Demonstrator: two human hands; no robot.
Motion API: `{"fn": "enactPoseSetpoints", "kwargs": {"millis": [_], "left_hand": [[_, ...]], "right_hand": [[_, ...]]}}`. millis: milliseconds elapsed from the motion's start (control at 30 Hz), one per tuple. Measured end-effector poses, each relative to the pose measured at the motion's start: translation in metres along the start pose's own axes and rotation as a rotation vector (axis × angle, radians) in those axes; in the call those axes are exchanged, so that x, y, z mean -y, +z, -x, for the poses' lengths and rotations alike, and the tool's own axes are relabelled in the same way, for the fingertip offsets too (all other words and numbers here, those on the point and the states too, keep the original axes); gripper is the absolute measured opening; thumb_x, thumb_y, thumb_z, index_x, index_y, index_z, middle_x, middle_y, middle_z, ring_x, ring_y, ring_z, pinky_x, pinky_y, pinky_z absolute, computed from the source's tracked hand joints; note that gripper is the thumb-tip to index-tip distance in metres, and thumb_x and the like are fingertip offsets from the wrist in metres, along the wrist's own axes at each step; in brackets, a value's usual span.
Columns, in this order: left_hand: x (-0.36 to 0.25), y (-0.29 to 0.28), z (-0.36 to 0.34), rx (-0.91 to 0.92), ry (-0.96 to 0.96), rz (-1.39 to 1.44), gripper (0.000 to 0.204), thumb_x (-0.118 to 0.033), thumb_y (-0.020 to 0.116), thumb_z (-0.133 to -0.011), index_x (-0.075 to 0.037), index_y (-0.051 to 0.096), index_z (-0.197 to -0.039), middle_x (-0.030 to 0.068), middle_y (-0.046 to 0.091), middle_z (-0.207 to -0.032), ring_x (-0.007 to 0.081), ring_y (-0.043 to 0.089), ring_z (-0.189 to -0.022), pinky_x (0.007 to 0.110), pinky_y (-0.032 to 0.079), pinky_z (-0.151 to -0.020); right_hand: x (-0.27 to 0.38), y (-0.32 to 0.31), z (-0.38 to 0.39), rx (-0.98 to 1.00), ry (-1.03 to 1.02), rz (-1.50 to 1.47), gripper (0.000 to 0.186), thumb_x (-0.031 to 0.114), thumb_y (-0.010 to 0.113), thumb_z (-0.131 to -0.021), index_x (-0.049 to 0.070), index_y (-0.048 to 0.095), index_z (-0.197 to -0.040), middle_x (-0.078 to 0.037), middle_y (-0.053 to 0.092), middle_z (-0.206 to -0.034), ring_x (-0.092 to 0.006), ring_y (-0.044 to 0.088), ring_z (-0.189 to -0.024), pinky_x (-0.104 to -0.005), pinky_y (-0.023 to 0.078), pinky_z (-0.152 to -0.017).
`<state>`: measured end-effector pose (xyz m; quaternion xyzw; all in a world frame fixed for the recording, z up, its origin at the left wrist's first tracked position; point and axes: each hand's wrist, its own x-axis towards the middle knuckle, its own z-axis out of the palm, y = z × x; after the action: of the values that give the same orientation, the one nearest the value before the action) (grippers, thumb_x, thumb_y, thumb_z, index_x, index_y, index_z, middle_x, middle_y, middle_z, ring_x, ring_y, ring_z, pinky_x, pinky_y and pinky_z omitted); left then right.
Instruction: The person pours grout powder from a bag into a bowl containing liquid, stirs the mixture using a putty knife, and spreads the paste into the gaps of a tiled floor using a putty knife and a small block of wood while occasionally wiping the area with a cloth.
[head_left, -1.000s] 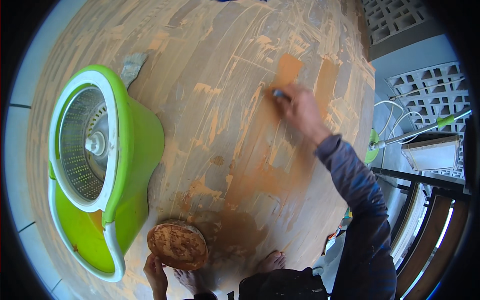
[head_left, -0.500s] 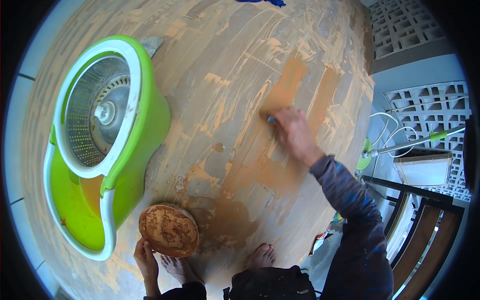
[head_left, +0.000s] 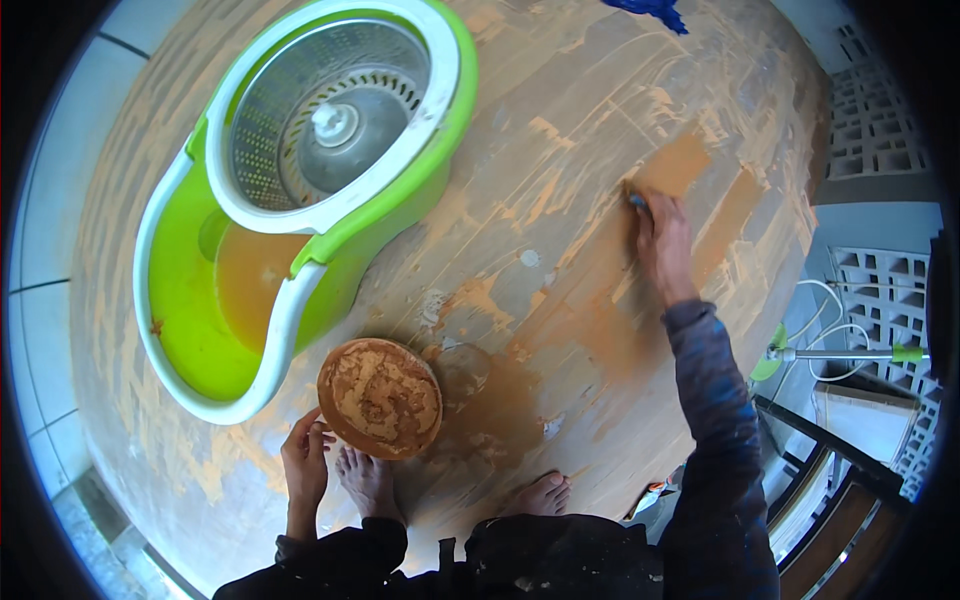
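Observation:
My right hand (head_left: pixel 663 240) is closed around a small blue-and-brown tool (head_left: pixel 636 199), mostly hidden by the fingers and held against the streaked wooden surface (head_left: pixel 540 205). By its tip lies a smooth orange-brown patch of paste (head_left: pixel 680 160), with a second band beside it. At the near left, the fingers of my left hand (head_left: pixel 305 460) pinch the rim of a shallow round dish (head_left: pixel 380 398). Brown paste, partly dried and lighter on top, coats the inside of that dish.
A green mop bucket (head_left: pixel 335 300) with a metal spin basket (head_left: pixel 330 115) and cloudy orange water stands left. My bare feet (head_left: pixel 368 482) are beside the dish. Blue cloth (head_left: pixel 650 10) lies at the far edge. A mop handle (head_left: pixel 850 354) and dark wooden slats (head_left: pixel 825 540) are to the right.
My view has swung, so the bucket, dish and both hands appear farther right. My right hand, blurred before, now shows sharply near the same paste patch. Both hands keep their holds.

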<state>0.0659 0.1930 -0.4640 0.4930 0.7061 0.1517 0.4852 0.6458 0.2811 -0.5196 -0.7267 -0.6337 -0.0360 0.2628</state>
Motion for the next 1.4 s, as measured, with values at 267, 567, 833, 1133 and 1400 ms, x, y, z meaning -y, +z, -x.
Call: {"fn": "enactPoseSetpoints", "kwargs": {"millis": [267,567,833,1133,1400], "left_hand": [[0.006,0.018,-0.002,-0.030,0.033,0.000,0.033,-0.014,0.053,-0.104,0.002,0.060,-0.132,0.0083,0.070,-0.097,0.0140,0.065,-0.082,0.030,0.053,-0.075],[0.005,0.009,0.001,-0.154,0.154,-0.146,0.022,-0.002,0.059,-0.095,0.004,0.069,-0.113,0.0134,0.072,-0.082,0.0180,0.070,-0.074,0.031,0.058,-0.069],[0.042,0.002,-0.012,-0.263,0.088,-0.164,0.021,-0.003,0.059,-0.093,0.003,0.071,-0.110,0.0123,0.072,-0.077,0.0176,0.069,-0.070,0.031,0.057,-0.070],[0.068,-0.036,-0.016,-0.325,0.010,-0.136,0.021,-0.006,0.060,-0.094,0.003,0.071,-0.111,0.0100,0.071,-0.077,0.0157,0.066,-0.069,0.031,0.054,-0.069],[0.087,-0.012,-0.029,-0.383,0.060,-0.110,0.020,-0.007,0.059,-0.096,0.002,0.070,-0.109,0.0091,0.071,-0.076,0.0152,0.065,-0.068,0.030,0.054,-0.067]], "right_hand": [[0.194,-0.026,0.155,0.351,-0.039,-0.277,0.041,-0.006,0.064,-0.073,0.000,0.066,-0.114,-0.017,0.067,-0.113,-0.0352,0.061,-0.106,-0.0446,0.047,-0.095],[0.188,-0.021,0.076,0.270,0.095,-0.512,0.027,-0.001,0.066,-0.082,0.000,0.068,-0.110,-0.018,0.067,-0.105,-0.0382,0.060,-0.101,-0.0451,0.048,-0.090],[0.212,0.072,0.030,0.159,-0.221,-0.135,0.039,0.000,0.069,-0.073,-0.002,0.068,-0.112,-0.015,0.063,-0.102,-0.0323,0.058,-0.099,-0.0403,0.047,-0.087],[0.266,0.062,0.103,0.307,-0.200,-0.448,0.036,0.004,0.066,-0.080,0.003,0.069,-0.116,-0.016,0.064,-0.099,-0.0362,0.058,-0.096,-0.0459,0.046,-0.087],[0.189,0.077,0.014,0.168,-0.236,-0.064,0.038,-0.002,0.065,-0.080,0.002,0.065,-0.118,-0.015,0.066,-0.105,-0.0343,0.059,-0.102,-0.0446,0.046,-0.089]]}}
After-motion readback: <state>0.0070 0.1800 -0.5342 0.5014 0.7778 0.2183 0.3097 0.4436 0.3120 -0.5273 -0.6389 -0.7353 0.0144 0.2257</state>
